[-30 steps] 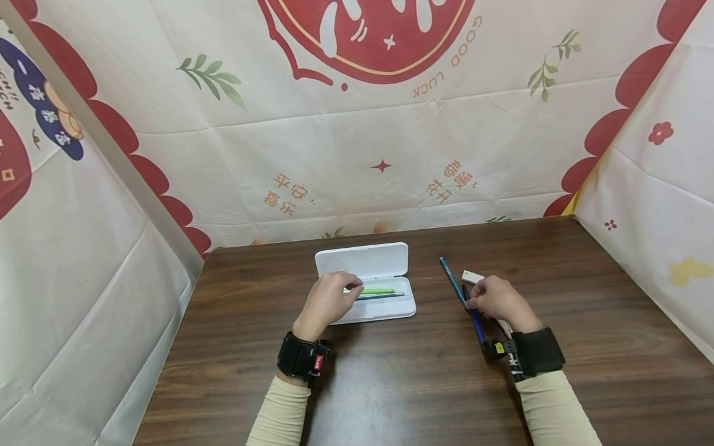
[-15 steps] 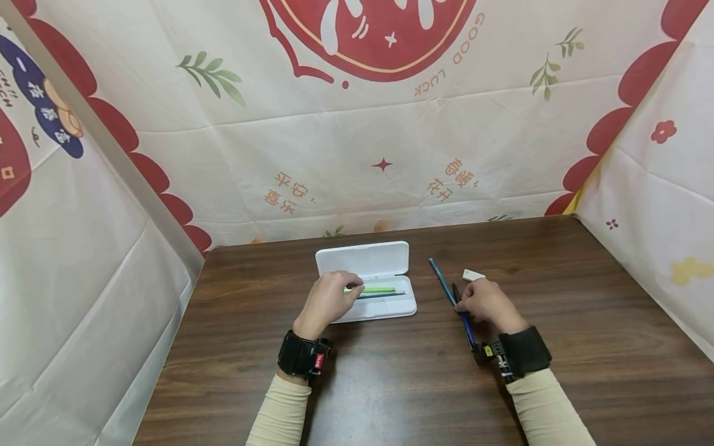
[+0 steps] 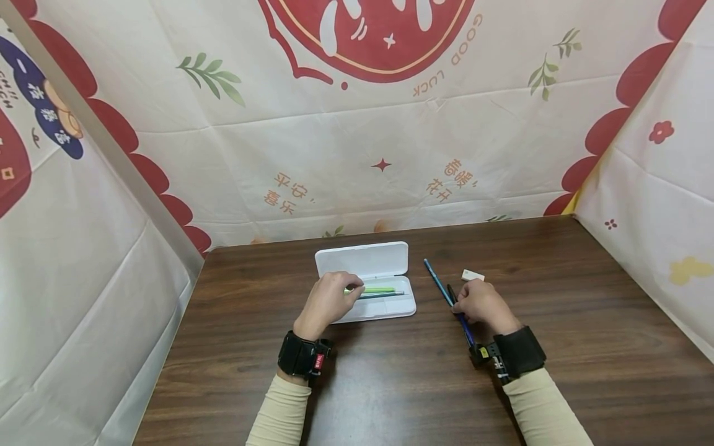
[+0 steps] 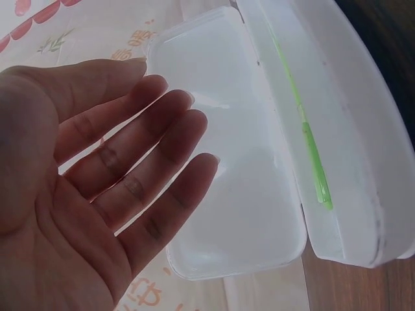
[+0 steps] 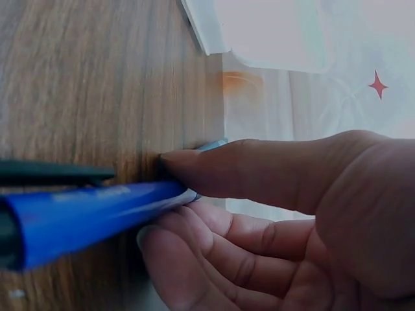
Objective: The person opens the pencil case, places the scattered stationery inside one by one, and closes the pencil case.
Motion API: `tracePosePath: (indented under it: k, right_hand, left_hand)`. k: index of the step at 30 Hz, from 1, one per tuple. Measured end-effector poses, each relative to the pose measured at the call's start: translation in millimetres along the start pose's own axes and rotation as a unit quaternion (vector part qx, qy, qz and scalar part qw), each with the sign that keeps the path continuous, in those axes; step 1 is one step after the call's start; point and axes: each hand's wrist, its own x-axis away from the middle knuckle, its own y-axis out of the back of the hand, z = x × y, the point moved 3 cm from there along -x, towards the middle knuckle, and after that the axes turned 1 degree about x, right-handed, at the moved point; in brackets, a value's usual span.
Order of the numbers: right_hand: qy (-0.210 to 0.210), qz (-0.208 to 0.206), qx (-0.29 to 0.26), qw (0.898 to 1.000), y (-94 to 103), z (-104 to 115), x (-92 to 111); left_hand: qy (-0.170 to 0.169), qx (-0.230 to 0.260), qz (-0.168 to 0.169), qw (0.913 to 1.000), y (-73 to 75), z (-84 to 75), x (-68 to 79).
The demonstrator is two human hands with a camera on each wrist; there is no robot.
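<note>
My left hand (image 3: 330,298) hovers over the white pencil case (image 3: 404,310), whose lid stands up. Its fingers are loosely bent and hold nothing, as the left wrist view shows. Inside the case lie a green pen (image 3: 385,290) and a thin dark teal one (image 3: 385,295). To the right, my right hand (image 3: 484,305) pinches a blue pen (image 5: 97,217) between thumb and fingers, low over the table. A lighter blue length (image 3: 437,277) runs on beyond the fingertips; whether it is a separate pen I cannot tell. A dark slim piece (image 5: 58,172) lies alongside.
A white eraser (image 3: 472,275) lies just beyond my right hand. The brown wooden table (image 3: 390,384) meets a printed cloth (image 3: 334,148) at its back edge, with cloth hanging on both sides too.
My right hand has moved left, taking the blue pen, the lighter blue length and the dark piece with it toward the case. The eraser stays put, and my left hand has not moved.
</note>
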Motion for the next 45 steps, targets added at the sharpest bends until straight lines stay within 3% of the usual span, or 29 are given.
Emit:
tracePosePath:
  k: [14, 23, 33, 45]
  right_hand:
    - [0.019, -0.019, -0.013, 1.0, 6.0, 1, 2]
    - [0.058, -0.035, -0.037, 0.997, 14.4, 12, 6]
    - [0.106, -0.073, -0.078, 0.989, 23.8, 34, 21]
    - [0.146, -0.099, -0.135, 0.975, 16.0, 55, 28]
  left_hand:
    - [0.001, 0.003, -0.009, 1.0, 4.1, -1.5, 0.7]
    - [-0.013, 0.002, -0.022, 0.9997, 6.5, -4.2, 2.3]
    - [-0.006, 0.002, -0.018, 0.9998, 4.8, -7.3, 1.8]
    - [-0.022, -0.002, -0.019, 0.9996, 3.4, -14.5, 1.4]
